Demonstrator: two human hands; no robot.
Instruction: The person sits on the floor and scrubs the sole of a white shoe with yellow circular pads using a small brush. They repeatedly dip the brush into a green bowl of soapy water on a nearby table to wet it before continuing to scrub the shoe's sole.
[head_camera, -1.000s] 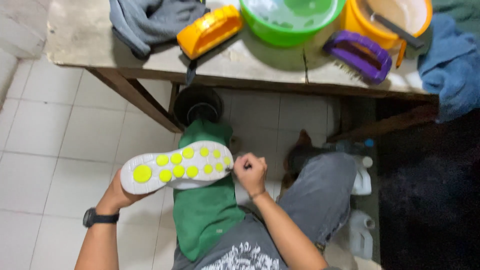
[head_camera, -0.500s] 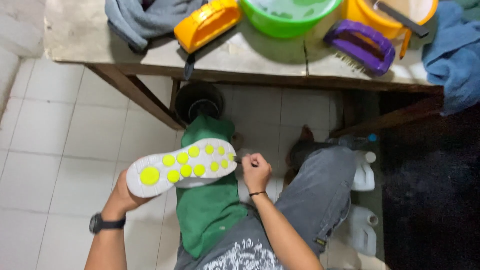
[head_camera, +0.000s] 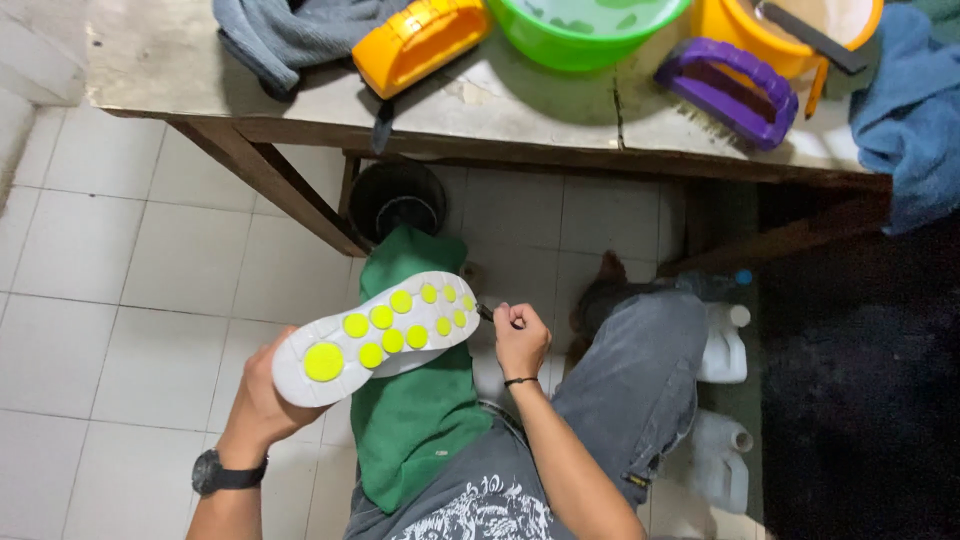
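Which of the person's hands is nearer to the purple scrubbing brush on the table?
Right. The right hand sits below and left of the purple scrubbing brush, at the shoe's toe; the left hand grips the heel, farther left and lower.

Seen from above, both bare forearms rise from the bottom edge of the view toward twelve o'clock. The left hand (head_camera: 262, 385) sits at about eight o'clock from the centre, palm turned up and fingers cupped in a closed grip, mostly hidden from sight. A dark wristwatch (head_camera: 228, 472) circles the left wrist, lower down near seven o'clock. The right hand (head_camera: 521, 340) lies just right of the centre, curled into a loose fist with knuckles up and the thumb and fingertips pinched together at its eleven o'clock side. A thin dark band (head_camera: 519, 381) rings the right wrist. The right forearm slants down toward five o'clock.
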